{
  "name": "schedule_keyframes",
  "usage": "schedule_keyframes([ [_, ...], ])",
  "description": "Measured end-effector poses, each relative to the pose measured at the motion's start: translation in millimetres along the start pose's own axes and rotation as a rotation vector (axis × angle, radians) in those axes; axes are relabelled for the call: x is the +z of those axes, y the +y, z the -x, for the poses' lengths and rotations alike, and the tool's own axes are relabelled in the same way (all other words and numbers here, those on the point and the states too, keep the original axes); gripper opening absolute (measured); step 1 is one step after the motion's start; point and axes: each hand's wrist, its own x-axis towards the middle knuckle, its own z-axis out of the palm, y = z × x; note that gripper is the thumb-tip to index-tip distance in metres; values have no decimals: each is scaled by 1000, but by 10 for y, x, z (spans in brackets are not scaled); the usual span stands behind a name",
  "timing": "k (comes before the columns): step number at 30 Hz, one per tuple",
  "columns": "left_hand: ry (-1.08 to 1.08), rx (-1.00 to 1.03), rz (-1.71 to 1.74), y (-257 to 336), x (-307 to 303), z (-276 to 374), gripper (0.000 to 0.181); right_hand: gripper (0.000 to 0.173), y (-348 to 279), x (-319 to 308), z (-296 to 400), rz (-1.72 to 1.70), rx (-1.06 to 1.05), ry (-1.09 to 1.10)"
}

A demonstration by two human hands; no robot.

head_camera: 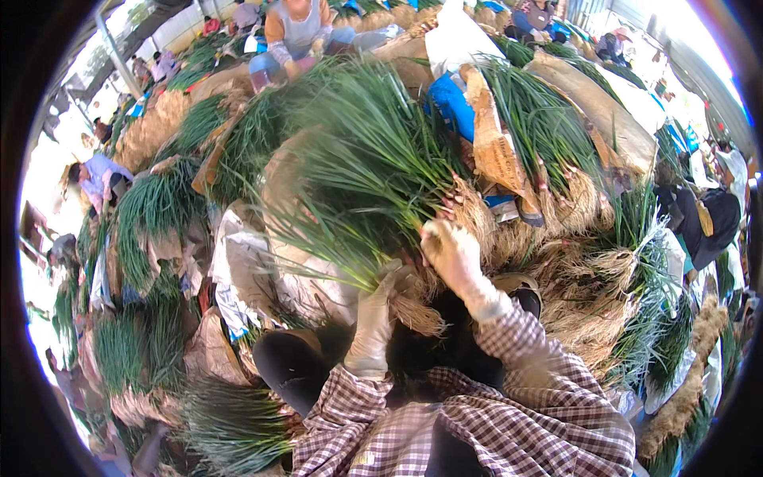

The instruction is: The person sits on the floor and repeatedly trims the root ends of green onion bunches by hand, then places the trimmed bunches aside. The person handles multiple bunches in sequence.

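My left hand (372, 325), in a pale glove, is closed around a small bunch of green onion plants (365, 275). Their leaves fan out up and to the left, and their tan roots (420, 315) hang to the right of the palm. Gloved as well, my right hand (456, 256) has its fingers curled around stems at the right edge of a large heap of green onions (381, 155); the fingertips are partly hidden. Pinkish stem bases and a thick fringe of pale roots (475, 217) lie just above that hand.
Loose rooted plants (587, 298) are piled at my right. Beyond the heap lie a printed brown paper sheet (499, 146) and another stack of green onions (539, 122). White sacking (244, 262) and more bundles (158, 208) lie leftward. A person (298, 33) sits opposite; several others work around.
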Motion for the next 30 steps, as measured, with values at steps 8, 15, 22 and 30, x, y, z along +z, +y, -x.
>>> schedule_keyframes([
  [8,-4,-45,64,-104,-206,167,15,44,-571,31,213,-367,29,-191],
  [15,141,-118,-4,-45,-327,399,21,27,-627,282,367,-251,-18,-381],
  [22,-100,-214,323,-46,-408,533,31,22,-441,363,415,-1406,950,-206],
  [30,-128,-267,453,-134,-598,687,21,31,-721,290,558,-765,59,-612],
])
